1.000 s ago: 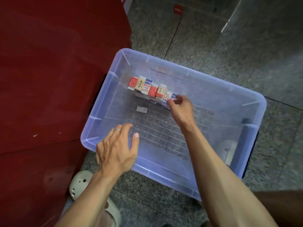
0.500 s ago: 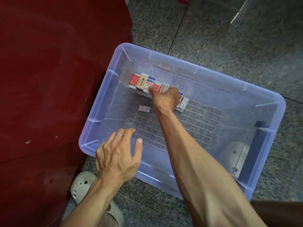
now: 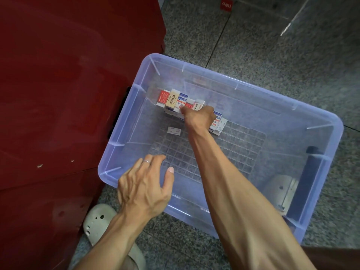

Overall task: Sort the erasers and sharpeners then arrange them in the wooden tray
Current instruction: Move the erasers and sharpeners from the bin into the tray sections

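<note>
1. Clear plastic bin (image 3: 321,137) on the floor holds a row of boxed erasers (image 3: 176,100) near its far wall.
2. Right hand (image 3: 199,117) reaches onto that row; its grip cannot be told.
3. Left hand (image 3: 144,188), fingers spread, hovers over the bin's near rim.

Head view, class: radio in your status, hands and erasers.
Left hand open, on the clear bin near rim. Right hand down on the row of boxed erasers; grip unclear. One loose eraser apart. No wooden tray visible.

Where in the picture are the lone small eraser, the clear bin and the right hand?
lone small eraser (image 3: 174,130), head view, its top face.
clear bin (image 3: 229,77), head view, far rim.
right hand (image 3: 200,117), head view, its back.
</note>
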Available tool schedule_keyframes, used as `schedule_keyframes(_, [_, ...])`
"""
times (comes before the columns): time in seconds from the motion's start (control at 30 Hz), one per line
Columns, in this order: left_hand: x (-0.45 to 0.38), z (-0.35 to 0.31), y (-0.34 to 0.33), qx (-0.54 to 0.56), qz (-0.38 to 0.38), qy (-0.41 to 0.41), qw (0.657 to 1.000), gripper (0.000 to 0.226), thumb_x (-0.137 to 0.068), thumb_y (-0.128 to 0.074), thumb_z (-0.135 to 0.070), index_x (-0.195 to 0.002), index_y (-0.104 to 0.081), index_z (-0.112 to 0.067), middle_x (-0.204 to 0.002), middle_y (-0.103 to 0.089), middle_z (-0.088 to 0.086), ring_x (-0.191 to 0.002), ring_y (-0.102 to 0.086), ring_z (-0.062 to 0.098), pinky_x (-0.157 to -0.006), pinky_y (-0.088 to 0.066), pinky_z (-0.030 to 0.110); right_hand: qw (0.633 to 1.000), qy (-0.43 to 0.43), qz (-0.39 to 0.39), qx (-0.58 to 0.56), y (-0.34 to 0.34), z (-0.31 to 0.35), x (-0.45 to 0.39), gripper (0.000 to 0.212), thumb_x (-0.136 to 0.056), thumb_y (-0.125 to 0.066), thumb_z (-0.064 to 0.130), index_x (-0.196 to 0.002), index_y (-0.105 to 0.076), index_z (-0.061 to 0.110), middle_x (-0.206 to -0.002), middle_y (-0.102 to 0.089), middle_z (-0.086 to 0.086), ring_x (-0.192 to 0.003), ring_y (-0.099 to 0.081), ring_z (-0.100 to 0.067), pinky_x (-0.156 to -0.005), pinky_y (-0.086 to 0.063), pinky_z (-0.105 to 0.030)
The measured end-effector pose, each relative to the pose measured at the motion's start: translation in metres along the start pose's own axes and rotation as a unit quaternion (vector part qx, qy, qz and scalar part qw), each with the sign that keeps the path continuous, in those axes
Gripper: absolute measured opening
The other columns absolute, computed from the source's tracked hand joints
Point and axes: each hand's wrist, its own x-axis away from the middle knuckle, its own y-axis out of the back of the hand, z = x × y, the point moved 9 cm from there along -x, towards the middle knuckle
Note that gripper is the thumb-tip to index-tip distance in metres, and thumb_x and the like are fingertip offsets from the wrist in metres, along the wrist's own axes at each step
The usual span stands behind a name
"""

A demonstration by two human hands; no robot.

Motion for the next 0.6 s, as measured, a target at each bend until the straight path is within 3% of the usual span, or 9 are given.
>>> schedule_keyframes(0.2, [0.0,0.001,0.0,0.002,0.0,0.005,1.0,0.044,-0.09,-0.037,-0.047,-0.112,-0.065,-0.02,-0.101,-0.069,-0.005,-0.086,-0.065,0.02,-0.057,-0.047,0.033,0.999,0.028,0.028,-0.008,-0.006,-0.002,0.004,0.057,-0.058,-0.086,0.04,-0.105,-0.068,0.013,-0.106,-0.067,-0.008,-0.08,-0.071,-0.023,-0.072,-0.063,-0.038])
schedule_keyframes(0.33, [0.0,0.001,-0.002,-0.003,0.006,0.004,1.0,0.045,-0.09,-0.037,-0.048,-0.112,-0.065,-0.02,-0.1,-0.069,-0.005,-0.086,-0.065,0.02,-0.057,-0.047,0.033,0.997,0.069,0.026,-0.01,-0.009,0.0,0.008,0.071,-0.047,-0.077,0.056,-0.107,-0.066,0.02,-0.104,-0.068,-0.005,-0.08,-0.071,-0.02,-0.073,-0.063,-0.039])
schedule_keyframes(0.5, [0.0,0.001,-0.002,0.002,0.008,0.009,1.0,0.044,-0.09,-0.037,-0.048,-0.112,-0.065,-0.02,-0.099,-0.068,-0.006,-0.085,-0.065,0.02,-0.056,-0.047,0.033,0.994,0.095,0.058,-0.001,-0.004,0.007,0.016,0.056,-0.066,-0.084,0.041,-0.111,-0.061,0.017,-0.091,-0.073,0.005,-0.079,-0.072,-0.018,-0.074,-0.062,-0.042])
schedule_keyframes(0.6, [-0.001,0.001,-0.002,0.004,0.006,0.011,1.0,0.044,-0.09,-0.037,-0.047,-0.111,-0.065,-0.02,-0.099,-0.068,-0.006,-0.085,-0.065,0.02,-0.056,-0.047,0.033,0.99,0.117,0.081,0.016,-0.002,0.006,0.018,0.069,-0.054,-0.073,0.061,-0.11,-0.064,0.021,-0.087,-0.073,0.009,-0.074,-0.072,-0.012,-0.068,-0.063,-0.039])
